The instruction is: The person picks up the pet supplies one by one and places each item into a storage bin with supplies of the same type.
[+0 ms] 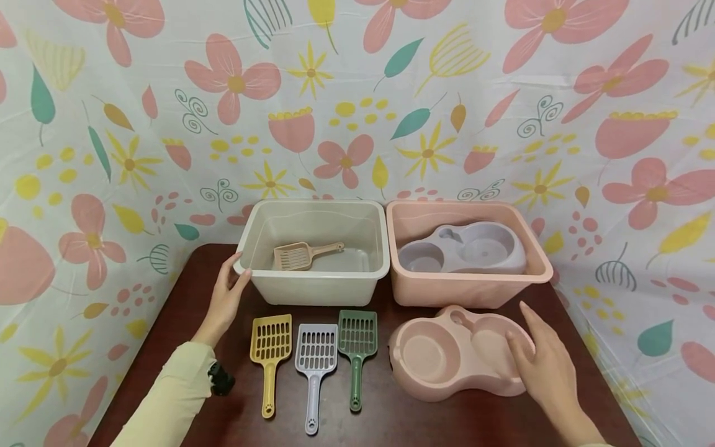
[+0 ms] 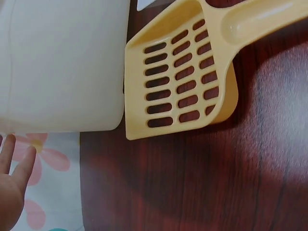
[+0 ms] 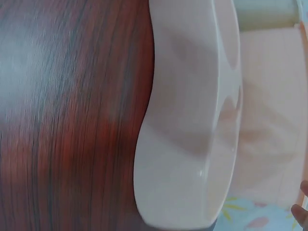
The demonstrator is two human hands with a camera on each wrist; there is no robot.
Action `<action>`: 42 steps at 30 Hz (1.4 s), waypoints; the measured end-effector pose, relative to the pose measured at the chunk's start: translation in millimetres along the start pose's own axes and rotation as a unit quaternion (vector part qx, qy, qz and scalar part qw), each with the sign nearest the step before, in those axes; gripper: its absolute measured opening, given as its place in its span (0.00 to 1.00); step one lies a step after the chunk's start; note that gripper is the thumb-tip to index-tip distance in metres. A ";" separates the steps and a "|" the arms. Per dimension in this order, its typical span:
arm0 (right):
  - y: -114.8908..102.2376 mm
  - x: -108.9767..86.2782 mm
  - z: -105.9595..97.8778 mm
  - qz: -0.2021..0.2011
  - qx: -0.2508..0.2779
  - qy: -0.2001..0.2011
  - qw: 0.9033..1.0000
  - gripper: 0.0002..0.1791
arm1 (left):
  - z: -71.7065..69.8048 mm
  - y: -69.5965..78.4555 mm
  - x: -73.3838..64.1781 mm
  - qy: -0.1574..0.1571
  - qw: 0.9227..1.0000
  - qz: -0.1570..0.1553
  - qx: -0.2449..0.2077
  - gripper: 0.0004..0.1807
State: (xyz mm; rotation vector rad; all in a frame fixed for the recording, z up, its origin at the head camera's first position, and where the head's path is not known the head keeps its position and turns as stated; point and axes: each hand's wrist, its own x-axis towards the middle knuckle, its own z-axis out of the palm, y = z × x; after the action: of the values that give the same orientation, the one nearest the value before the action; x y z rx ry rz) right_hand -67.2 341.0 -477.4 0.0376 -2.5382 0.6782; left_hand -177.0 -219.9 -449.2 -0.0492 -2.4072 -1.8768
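Observation:
My left hand (image 1: 225, 299) touches the front left corner of an off-white litter box (image 1: 313, 290), its fingertips at the rim. In the left wrist view the fingers (image 2: 23, 169) look fairly straight beside the box wall. A tan litter scoop (image 1: 294, 256) lies inside this box. Over the right end of a pink double pet bowl (image 1: 429, 354) is my right hand (image 1: 550, 366), fingers extended and thumb apart; whether it touches the bowl I cannot tell. Behind that bowl stands a pink litter box (image 1: 447, 292) with a grey-lilac double bowl (image 1: 487, 245) in it.
Left of the pink bowl, a yellow scoop (image 1: 270, 372), a pale lilac scoop (image 1: 314, 388) and a green scoop (image 1: 356, 366) lie in a row, handles toward me. Everything rests on a dark red-brown table (image 1: 223, 403). A flowered cloth (image 1: 346, 74) hangs behind and along both sides.

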 end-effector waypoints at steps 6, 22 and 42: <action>-20.3 -3.7 8.7 0.012 0.021 -0.028 0.999 0.35 | 1.3 -2.8 -2.1 0.033 0.999 -0.002 -0.019 0.32; -73.5 -11.2 42.2 -0.011 0.108 -0.027 0.994 0.31 | 0.7 -7.3 -1.8 0.055 0.998 0.005 -0.036 0.30; -123.8 -21.4 83.5 -0.067 0.157 -0.058 0.984 0.24 | 0.0 -7.8 2.4 0.045 0.999 0.012 -0.019 0.29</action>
State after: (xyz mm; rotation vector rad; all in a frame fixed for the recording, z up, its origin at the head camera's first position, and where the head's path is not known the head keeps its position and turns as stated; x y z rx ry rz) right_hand -68.8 190.9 -493.2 0.3635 -2.4829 1.0404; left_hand -180.0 -221.8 -456.5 0.0042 -2.3016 -1.8734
